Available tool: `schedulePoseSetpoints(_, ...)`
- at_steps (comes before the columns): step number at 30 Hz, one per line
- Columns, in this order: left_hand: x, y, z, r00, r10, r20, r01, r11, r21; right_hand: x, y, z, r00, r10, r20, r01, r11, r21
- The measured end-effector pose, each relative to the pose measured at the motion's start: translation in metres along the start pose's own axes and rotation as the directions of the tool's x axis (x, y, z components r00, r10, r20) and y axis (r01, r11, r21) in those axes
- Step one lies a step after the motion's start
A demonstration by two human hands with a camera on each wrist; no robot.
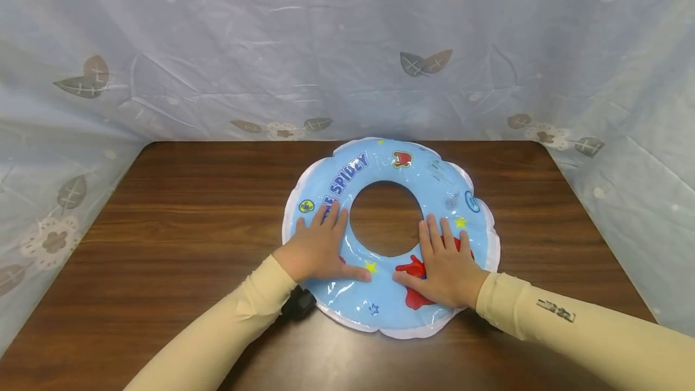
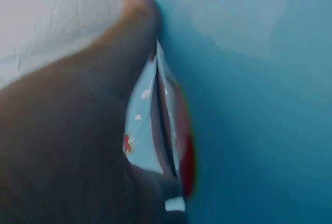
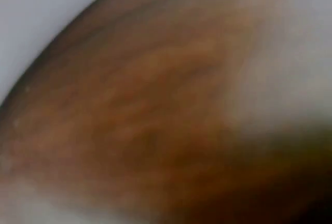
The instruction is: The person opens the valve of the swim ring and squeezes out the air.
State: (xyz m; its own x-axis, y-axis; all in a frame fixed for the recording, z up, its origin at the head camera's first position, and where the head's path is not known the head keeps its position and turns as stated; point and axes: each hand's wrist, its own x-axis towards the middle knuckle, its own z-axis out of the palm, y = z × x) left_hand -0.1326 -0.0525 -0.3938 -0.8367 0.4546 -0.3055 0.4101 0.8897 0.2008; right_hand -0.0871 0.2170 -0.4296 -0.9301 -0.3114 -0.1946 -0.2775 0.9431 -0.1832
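A light blue inflated swim ring (image 1: 391, 312) with a white scalloped edge, red prints, stars and dark blue lettering lies flat on the table. Spread across its left side is my left hand (image 1: 320, 249), fingers straight, the thumb reaching to a yellow star. My right hand (image 1: 447, 267) rests on the lower right part, fingers straight, over a red printed figure. Neither hand curls round the ring. From the left wrist, the dark hand (image 2: 67, 125) is seen beside the blue surface of the swim ring (image 2: 249, 120). The right wrist view is too blurred to make out the hand.
The brown wood-grain table (image 1: 190, 222) extends around the ring. Pale patterned cloth (image 1: 347, 47) hangs behind the table and along both sides. Something small and black (image 1: 298, 303) shows below my left wrist.
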Motion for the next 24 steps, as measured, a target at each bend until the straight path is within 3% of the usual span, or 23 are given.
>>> schedulePoseSetpoints(5,0.001,-0.01,-0.007,0.996,0.082,-0.028,-0.081,0.996,0.026,0.002,0.007,-0.003,0.997,-0.071,-0.007,0.071,0.997,-0.014)
schedulePoseSetpoints(10,0.003,-0.017,-0.013,0.993,0.119,-0.004,-0.119,0.992,0.048,0.007,0.019,-0.006,0.988,-0.156,0.017,0.157,0.987,-0.039)
schedulePoseSetpoints(15,0.006,-0.017,-0.012,0.996,0.082,0.041,-0.084,0.995,0.047,0.011,0.025,-0.004,0.985,-0.168,0.037,0.17,0.983,-0.073)
schedulePoseSetpoints(20,0.011,-0.014,-0.008,0.998,0.041,0.048,-0.045,0.995,0.084,0.004,0.014,-0.02,0.985,-0.165,0.05,0.169,0.982,-0.083)
schedulePoseSetpoints(24,0.014,-0.013,-0.006,0.998,0.031,0.057,-0.037,0.995,0.093,0.005,0.018,-0.018,0.983,-0.177,0.04,0.18,0.981,-0.073)
